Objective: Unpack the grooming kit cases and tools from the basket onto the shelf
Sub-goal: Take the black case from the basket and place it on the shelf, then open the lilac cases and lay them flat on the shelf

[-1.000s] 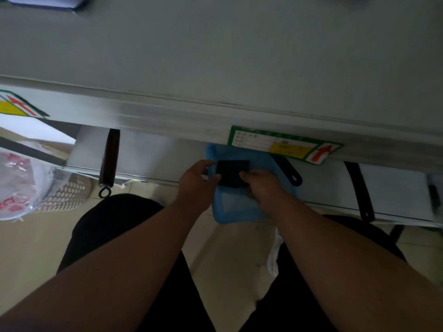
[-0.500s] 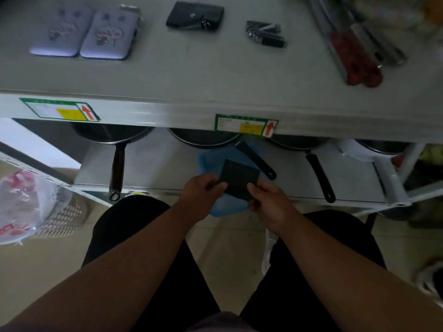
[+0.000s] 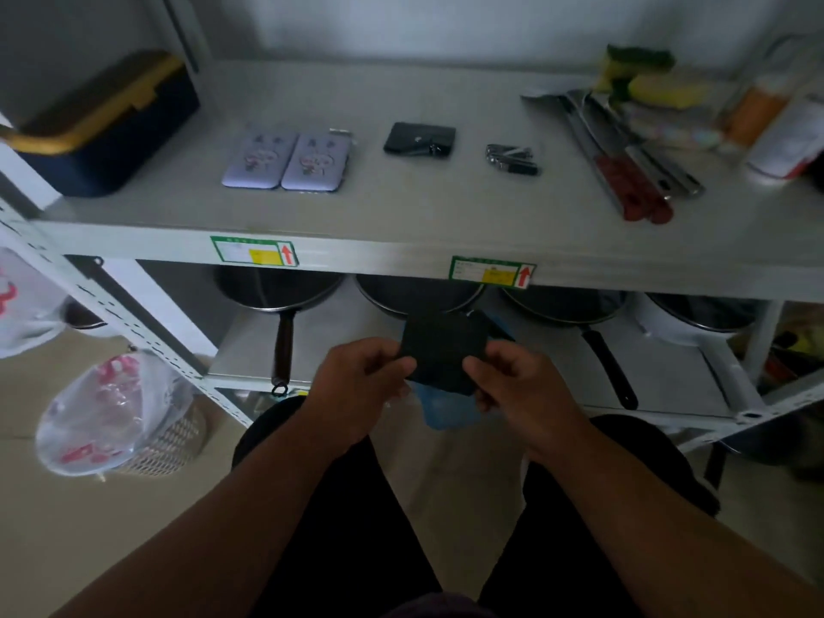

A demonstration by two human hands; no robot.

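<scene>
Shelf (image 3: 401,216) sits above your left hand (image 3: 356,385) and right hand (image 3: 512,385), both pinching the black case (image 3: 441,354); the blue pouch (image 3: 446,410) beneath could slip.

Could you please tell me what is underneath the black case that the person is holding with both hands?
A blue item shows below the black case, with another blue edge at its upper right. The case and the right hand cover the rest, so its shape and contents cannot be told.
</scene>
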